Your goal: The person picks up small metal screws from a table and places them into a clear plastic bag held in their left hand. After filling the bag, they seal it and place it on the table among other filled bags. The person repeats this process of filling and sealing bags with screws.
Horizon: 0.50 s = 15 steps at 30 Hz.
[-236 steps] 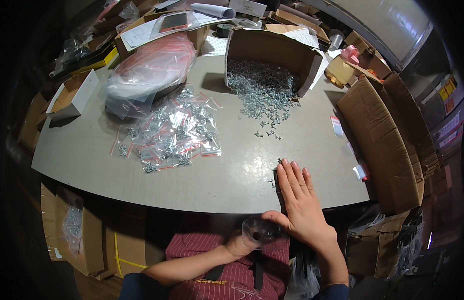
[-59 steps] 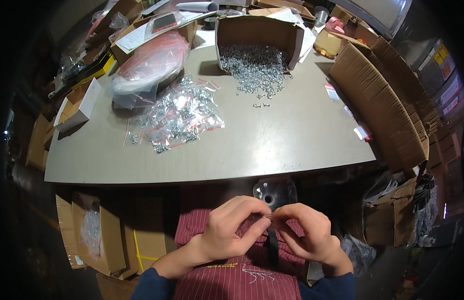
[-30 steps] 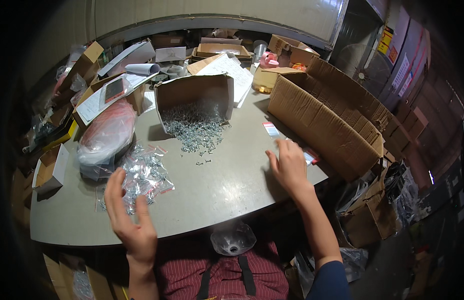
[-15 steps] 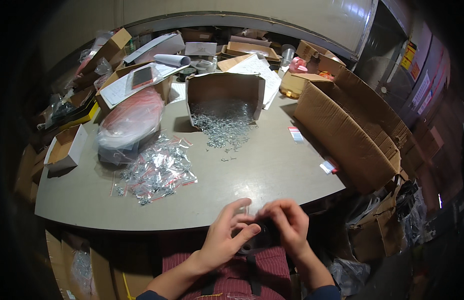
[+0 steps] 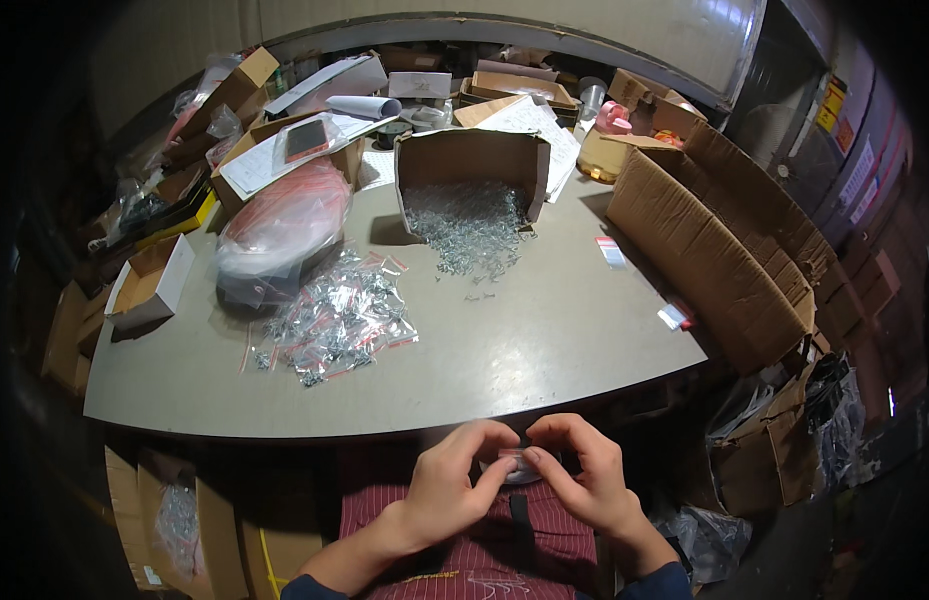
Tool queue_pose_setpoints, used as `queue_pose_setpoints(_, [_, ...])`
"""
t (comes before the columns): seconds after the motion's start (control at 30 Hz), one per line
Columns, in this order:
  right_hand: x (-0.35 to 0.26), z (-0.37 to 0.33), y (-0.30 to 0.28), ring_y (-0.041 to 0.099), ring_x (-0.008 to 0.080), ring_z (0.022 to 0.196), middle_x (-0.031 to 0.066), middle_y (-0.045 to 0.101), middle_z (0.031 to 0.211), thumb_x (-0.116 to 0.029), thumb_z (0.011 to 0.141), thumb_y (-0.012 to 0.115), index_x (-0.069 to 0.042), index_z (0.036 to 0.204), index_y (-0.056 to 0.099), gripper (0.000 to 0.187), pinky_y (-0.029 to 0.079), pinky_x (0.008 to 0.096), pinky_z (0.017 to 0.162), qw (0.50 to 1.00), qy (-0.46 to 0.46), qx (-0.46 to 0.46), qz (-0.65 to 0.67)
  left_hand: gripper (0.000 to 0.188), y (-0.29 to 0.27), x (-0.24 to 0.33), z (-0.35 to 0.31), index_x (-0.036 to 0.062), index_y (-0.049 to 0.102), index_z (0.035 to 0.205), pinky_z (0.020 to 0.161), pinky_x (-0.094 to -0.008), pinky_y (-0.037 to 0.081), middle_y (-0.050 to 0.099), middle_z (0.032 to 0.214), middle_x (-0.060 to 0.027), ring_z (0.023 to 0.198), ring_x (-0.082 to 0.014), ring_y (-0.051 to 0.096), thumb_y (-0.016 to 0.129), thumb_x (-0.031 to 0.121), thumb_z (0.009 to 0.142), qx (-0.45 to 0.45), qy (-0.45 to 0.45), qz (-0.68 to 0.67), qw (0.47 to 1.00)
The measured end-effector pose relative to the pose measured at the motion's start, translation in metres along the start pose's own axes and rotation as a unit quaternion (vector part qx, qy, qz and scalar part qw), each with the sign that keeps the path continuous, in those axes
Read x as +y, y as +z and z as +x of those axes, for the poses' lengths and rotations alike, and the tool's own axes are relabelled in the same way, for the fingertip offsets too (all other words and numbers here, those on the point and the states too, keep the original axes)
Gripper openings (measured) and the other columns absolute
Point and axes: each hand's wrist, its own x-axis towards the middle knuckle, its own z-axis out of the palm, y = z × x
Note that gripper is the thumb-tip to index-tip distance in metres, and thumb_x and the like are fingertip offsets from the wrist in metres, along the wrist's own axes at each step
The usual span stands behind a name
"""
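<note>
My left hand [image 5: 450,478] and my right hand [image 5: 587,474] meet above my lap, just off the table's near edge. Thumbs and fingertips of both pinch a small clear zip bag [image 5: 517,468] with a reddish strip along its top. What lies inside it is hidden. Ahead on the table, small silvery screws [image 5: 474,235] spill from a cardboard box [image 5: 472,158] tipped on its side. Left of them lies a heap of filled clear bags with red strips [image 5: 334,318]. Behind that heap sits a bundle of flat plastic bags [image 5: 284,225].
A long open carton [image 5: 709,255] stands along the table's right edge, two small packets [image 5: 611,252] beside it. At the left is a small white box [image 5: 151,282]. Papers and a phone [image 5: 306,140] lie at the back. Cartons [image 5: 209,520] stand below the table.
The hands have drawn level, and the right has turned its thumb inward, so both thumbs now meet on the bag. The whole view has shifted slightly.
</note>
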Motion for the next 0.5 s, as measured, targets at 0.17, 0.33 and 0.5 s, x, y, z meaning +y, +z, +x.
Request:
queue_pose_setpoints(0.17, [0.003,-0.001,-0.006,0.074,0.0224,0.085,0.0132,0.075,0.1,-0.008,0.098,0.076,0.0,0.113,0.073,0.017,0.059,0.0319,0.073,0.995,-0.003,-0.092,0.033,0.024,-0.005,0.008,-0.001,-0.001,0.068,0.116,0.08,-0.0313,0.061,0.076,0.103,-0.0129,0.092,-0.0201,0.078,0.076,-0.001,0.093,0.0,0.036,0.041,0.999])
queue_pose_setpoints(0.33, [0.007,-0.003,-0.011,0.072,0.0196,0.077,0.0098,0.074,0.089,-0.012,0.098,0.077,-0.001,0.103,0.073,0.013,0.054,0.0305,0.066,0.987,0.025,-0.154,0.022,0.024,-0.009,0.008,-0.005,-0.001,0.069,0.114,0.08,-0.0322,0.062,0.076,0.102,-0.0133,0.09,-0.0222,0.078,0.077,-0.002,0.091,-0.027,0.045,0.044,0.998])
queue_pose_setpoints(0.5, [0.013,-0.006,-0.01,0.059,0.0111,0.067,0.0056,0.067,0.078,-0.014,0.095,0.081,0.0,0.089,0.068,0.02,0.044,0.0279,0.058,0.978,0.057,-0.181,0.081,0.027,-0.008,0.005,-0.004,-0.0008,0.069,0.112,0.073,-0.0325,0.059,0.074,0.098,-0.0136,0.08,-0.0231,0.075,0.081,0.001,0.088,0.022,0.136,0.118,0.983])
